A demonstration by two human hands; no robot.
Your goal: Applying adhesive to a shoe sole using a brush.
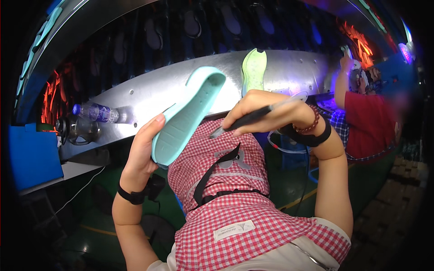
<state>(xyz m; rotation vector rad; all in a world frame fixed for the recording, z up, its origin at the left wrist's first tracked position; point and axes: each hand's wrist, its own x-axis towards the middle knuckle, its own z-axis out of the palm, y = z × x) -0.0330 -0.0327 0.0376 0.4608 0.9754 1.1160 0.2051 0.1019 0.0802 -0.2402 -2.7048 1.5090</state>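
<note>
My left hand (143, 147) is closed around the heel end of a pale teal shoe sole (190, 118), tilted up with its hollow inner face toward me. In my right hand (271, 105) is a slim brush (251, 118) with a black handle and a clear back end. The pale brush tip points left, just right of the sole and apart from it. Beyond my right hand, a yellow-green shoe sole (255, 70) lies on the metal bench (151, 92); my hand hides its near end.
A plastic bottle (100, 113) and a glass jug (86, 132) stand at the bench's left. Nearby is a blue box (35, 156). Dark shoe shapes (153, 34) line the back. Orange-red glows flank both sides. At right, a co-worker in red (373, 126) reaches toward the line.
</note>
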